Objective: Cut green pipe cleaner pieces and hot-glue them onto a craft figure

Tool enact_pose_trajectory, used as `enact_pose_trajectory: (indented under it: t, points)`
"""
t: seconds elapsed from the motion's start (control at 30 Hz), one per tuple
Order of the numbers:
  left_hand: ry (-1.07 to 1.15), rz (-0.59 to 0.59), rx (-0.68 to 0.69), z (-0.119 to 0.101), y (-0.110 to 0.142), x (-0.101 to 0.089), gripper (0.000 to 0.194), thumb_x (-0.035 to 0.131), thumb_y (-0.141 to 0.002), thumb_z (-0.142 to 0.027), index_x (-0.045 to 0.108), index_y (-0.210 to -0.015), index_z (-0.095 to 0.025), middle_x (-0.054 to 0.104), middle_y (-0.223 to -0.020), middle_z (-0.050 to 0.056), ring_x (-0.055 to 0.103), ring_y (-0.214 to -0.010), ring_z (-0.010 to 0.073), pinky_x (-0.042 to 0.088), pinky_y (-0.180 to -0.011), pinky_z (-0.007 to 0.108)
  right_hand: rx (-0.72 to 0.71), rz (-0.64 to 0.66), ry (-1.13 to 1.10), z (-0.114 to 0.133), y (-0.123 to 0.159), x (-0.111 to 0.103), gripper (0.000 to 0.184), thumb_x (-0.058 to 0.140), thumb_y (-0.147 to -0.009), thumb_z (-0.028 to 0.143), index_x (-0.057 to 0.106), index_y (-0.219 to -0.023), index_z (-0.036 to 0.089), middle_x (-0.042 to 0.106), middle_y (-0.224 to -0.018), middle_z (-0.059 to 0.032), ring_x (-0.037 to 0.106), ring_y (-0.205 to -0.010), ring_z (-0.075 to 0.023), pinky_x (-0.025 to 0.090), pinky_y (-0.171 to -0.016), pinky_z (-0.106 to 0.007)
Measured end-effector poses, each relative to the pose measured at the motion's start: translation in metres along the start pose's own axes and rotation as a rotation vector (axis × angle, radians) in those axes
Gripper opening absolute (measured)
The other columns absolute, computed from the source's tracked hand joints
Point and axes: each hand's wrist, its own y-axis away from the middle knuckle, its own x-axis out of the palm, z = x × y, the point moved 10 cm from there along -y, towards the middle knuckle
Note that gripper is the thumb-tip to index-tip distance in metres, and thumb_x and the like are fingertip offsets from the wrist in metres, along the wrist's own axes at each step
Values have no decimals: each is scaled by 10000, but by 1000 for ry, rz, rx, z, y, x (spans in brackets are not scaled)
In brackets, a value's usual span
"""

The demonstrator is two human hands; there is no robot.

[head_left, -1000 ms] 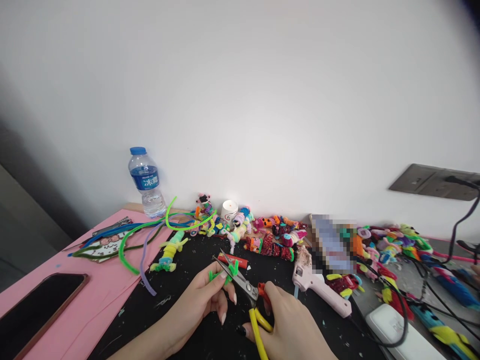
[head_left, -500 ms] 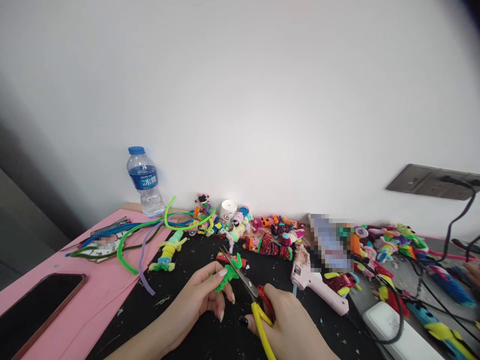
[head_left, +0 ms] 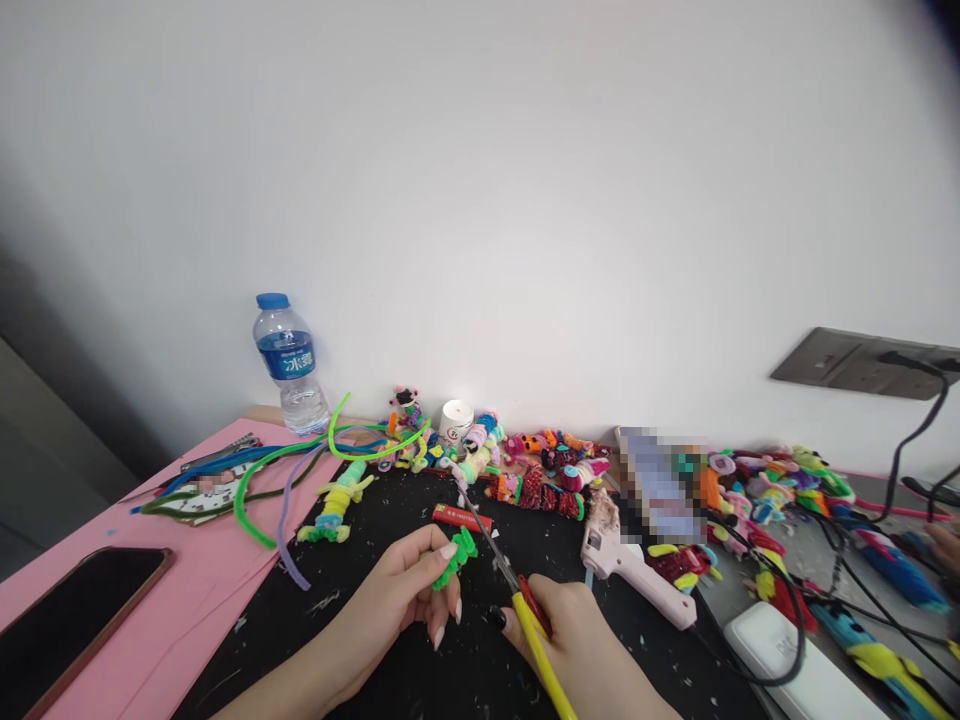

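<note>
Now the scissors (head_left: 529, 622), whose blades crossed the green fuzzy piece (head_left: 454, 562) a second ago, stand apart from it, blades together, the right hand's (head_left: 577, 625) fingers curled round the handles; the left hand (head_left: 409, 592) still pinches the piece above the black surface (head_left: 465, 670), its upright end gone, so the snip seems done.

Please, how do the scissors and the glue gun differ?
The scissors are held; the glue gun rests on the black surface. The scissors have yellow and red handles; the glue gun's body is pale pink. The scissors have slim metal blades; the glue gun is bulkier. Both have handles toward the picture's lower right.
</note>
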Motion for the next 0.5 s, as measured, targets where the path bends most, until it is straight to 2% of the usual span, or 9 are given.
enact_pose_trajectory:
  t: [0.17, 0.27, 0.5]
  points:
    - [4, -130, 69, -14, 1, -12, 263, 503, -858, -363, 432, -696, -168, 526, -560, -47, 424, -411, 51, 350, -443, 173, -18, -29, 20, 3, 2, -8, 221, 557, -748, 390, 483, -765, 182, 572, -679, -18, 502, -576, -139, 322, -506, -212]
    - [20, -194, 119, -21, 2, -19, 258, 516, -851, -371, 448, -711, -165, 505, -569, -56, 403, -425, 42, 322, -459, 171, -18, -18, 49, 4, 3, -7, 284, 585, -708, 359, 450, -887, 184, 592, -813, -51, 537, -642, -168, 357, -552, -234]
    - [116, -181, 133, -22, 2, -19, 215, 534, -847, -328, 447, -731, -169, 494, -549, -67, 343, -390, 23, 273, -450, 173, 5, -51, 162, 2, 1, -5, 455, 687, -600, 397, 453, -942, 208, 589, -928, -53, 585, -794, -250, 381, -619, -291]
